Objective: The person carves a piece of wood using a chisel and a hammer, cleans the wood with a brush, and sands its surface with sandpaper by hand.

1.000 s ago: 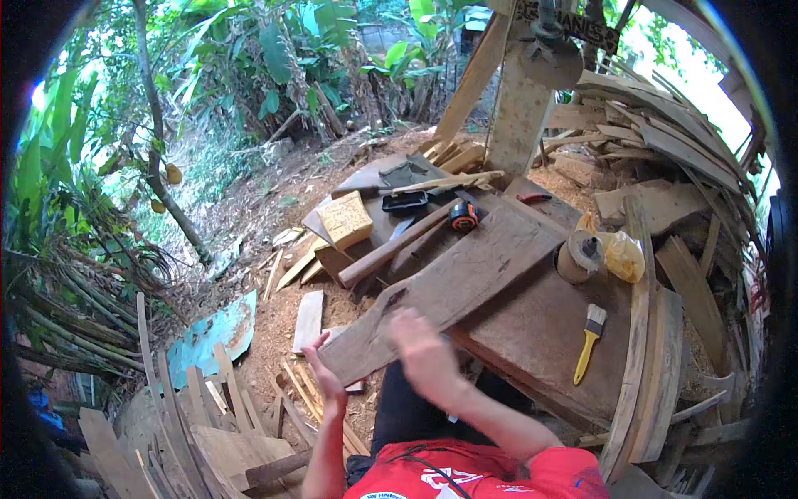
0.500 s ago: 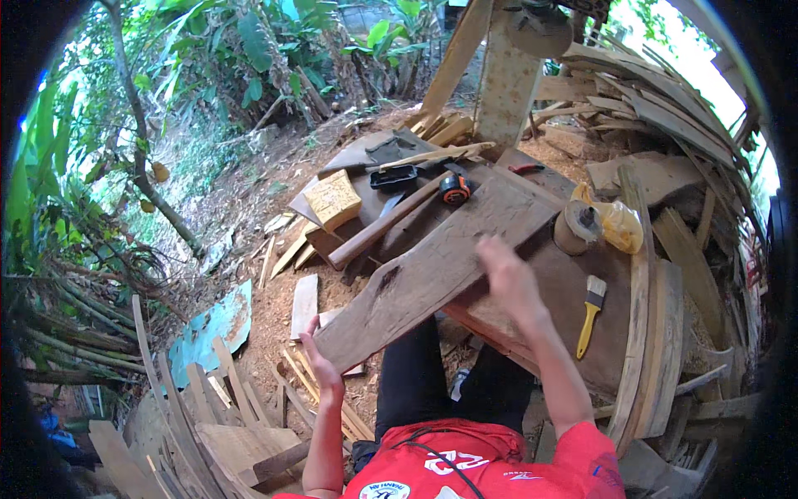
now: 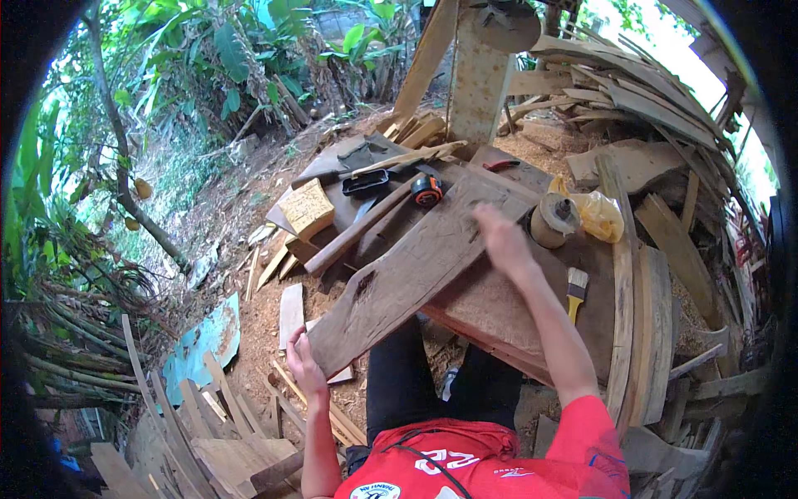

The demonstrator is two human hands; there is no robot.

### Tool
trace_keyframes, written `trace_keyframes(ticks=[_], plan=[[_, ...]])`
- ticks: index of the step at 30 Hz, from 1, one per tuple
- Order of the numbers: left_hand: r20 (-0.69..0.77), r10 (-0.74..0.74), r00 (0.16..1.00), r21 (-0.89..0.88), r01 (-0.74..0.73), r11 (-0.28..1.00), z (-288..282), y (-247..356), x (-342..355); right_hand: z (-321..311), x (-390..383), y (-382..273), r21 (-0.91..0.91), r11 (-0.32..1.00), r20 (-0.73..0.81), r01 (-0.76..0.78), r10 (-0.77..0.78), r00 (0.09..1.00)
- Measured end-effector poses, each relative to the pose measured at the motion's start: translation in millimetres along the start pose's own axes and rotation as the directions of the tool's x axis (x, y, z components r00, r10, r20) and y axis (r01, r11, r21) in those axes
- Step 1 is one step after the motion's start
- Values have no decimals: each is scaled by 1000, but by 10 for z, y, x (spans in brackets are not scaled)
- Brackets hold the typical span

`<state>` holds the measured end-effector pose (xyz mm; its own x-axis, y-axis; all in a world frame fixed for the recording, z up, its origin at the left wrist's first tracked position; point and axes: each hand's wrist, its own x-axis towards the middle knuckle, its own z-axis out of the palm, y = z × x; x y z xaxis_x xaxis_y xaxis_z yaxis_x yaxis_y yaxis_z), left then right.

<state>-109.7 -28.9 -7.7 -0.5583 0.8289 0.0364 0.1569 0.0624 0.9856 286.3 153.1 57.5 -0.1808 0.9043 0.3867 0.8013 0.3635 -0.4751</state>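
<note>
A long, weathered brown plank (image 3: 399, 279) slants from near my lap up onto a low wooden work table (image 3: 532, 308). At its lower left end my left hand (image 3: 305, 366) grips the edge, thumb up along the end. Over the plank's far half, near its right edge, lies my right hand (image 3: 503, 241), fingers bunched together at the wood. What they hold, if anything, is hidden. Close to that hand stands a round tan spool-like object (image 3: 554, 220) with a dark centre. A yellow-handled paintbrush (image 3: 576, 291) lies to the right of my forearm.
Beyond the plank lie an orange-and-black tape measure (image 3: 427, 191), a black tray (image 3: 366, 183), a wooden handle (image 3: 357, 234), a yellowish block (image 3: 306, 208) and red-handled pliers (image 3: 501, 165). A yellow plastic bag (image 3: 600, 218) sits by the spool. Stacked boards (image 3: 648, 108) rise at right.
My right hand has moved up along the plank, farther from me. My left hand keeps its hold on the lower end. The whole view has shifted slightly.
</note>
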Motion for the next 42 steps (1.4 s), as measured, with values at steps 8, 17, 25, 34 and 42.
trace_keyframes(ticks=[8,17,25,34,42], plan=[[-88,-7,996,52,12,999,-191,-226,23,768,-587,-1300,214,887,49,410,-428,902],[-27,2,1000,124,2,992,40,81,-6,129,230,30,-147,985,-216,-94,60,975],[-48,12,999,123,-6,992,-145,-143,11,765,-964,-1574,198,853,81,483,-505,859],[-40,37,999,152,-31,988,1,27,-24,128,126,456,-70,994,-94,-81,75,993],[-105,6,994,82,2,997,-24,-11,-25,766,331,22,-249,961,-215,124,-179,960]])
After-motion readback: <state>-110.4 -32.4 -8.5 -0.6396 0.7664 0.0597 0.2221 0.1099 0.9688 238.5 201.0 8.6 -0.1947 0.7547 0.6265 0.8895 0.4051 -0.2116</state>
